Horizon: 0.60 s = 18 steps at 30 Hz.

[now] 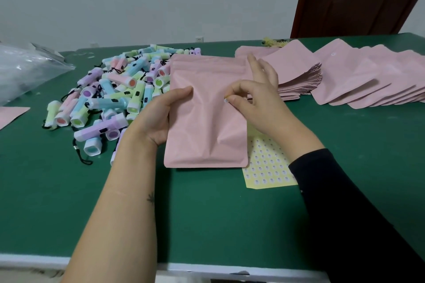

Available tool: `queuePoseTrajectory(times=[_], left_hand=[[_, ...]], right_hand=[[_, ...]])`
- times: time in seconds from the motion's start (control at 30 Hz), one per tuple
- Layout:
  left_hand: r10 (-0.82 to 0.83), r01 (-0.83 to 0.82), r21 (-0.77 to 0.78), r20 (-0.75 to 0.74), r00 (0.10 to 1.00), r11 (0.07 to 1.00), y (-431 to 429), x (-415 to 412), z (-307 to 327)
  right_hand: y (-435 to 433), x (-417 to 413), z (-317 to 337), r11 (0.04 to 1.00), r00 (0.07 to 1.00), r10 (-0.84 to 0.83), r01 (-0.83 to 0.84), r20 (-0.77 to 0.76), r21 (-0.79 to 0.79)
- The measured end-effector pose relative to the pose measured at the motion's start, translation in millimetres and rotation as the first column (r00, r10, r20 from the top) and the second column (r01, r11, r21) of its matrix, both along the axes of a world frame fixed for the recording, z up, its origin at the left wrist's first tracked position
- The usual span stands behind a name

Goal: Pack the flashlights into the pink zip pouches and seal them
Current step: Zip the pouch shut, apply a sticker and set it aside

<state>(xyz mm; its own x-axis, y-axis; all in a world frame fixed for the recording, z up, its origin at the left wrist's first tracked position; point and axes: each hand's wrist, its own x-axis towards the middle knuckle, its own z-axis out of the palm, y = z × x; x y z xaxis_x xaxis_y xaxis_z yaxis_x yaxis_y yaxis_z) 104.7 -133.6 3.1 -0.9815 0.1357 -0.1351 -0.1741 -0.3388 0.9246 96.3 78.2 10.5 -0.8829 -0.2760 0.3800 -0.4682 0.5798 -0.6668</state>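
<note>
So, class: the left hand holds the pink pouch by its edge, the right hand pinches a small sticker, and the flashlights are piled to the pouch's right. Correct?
No. The head view shows the flashlights piled to the left of the pink pouch, not its right. The left hand does hold its edge, and the right hand pinches the small sticker.

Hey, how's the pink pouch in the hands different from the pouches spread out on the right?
The held pouch is creased and gripped by the left hand; the spread pouches lie overlapping on the table. The right hand pinches a small sticker at the held pouch; no hand touches the spread pouches. Both are pink.
</note>
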Motion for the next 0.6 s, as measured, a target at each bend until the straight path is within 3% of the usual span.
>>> queuePoseTrajectory(times=[0.3, 0.6], left_hand=[[-0.005, 0.005, 0.016, -0.004, 1.000, 1.000, 2.5, 0.4, 1.5], [-0.017, 0.017, 0.023, -0.003, 1.000, 1.000, 4.2, 1.6, 2.6]], right_hand=[[-2.8, -0.4, -2.6, 0.997, 0.967, -0.038, 0.054, -0.251, 0.060], [-6.7, 0.5, -2.9, 0.996, 0.954, -0.050, 0.071, -0.296, 0.062]])
